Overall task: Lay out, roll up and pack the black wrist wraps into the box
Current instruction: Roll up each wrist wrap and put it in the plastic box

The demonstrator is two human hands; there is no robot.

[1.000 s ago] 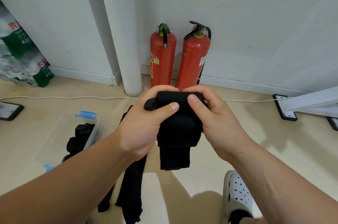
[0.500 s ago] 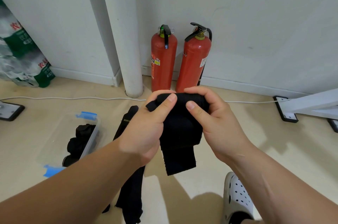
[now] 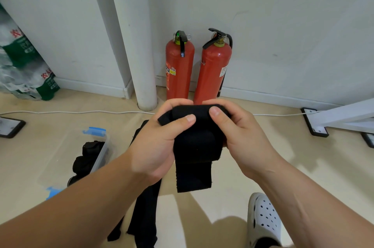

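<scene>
Left hand (image 3: 155,146), right hand (image 3: 244,138) grip wrap (image 3: 196,144).

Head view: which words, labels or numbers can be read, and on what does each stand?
No text can be read for certain.
Bottle packs: red characters, too blurred.
Left fire extinguisher: coloured label, too small.
Right fire extinguisher: white label, too small.
Held wrist wrap: no print visible.

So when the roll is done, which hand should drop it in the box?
Probably the left hand. The box sits on the floor on that side, and this hand grips the wrist wrap too. The right hand would have to cross over.
</scene>
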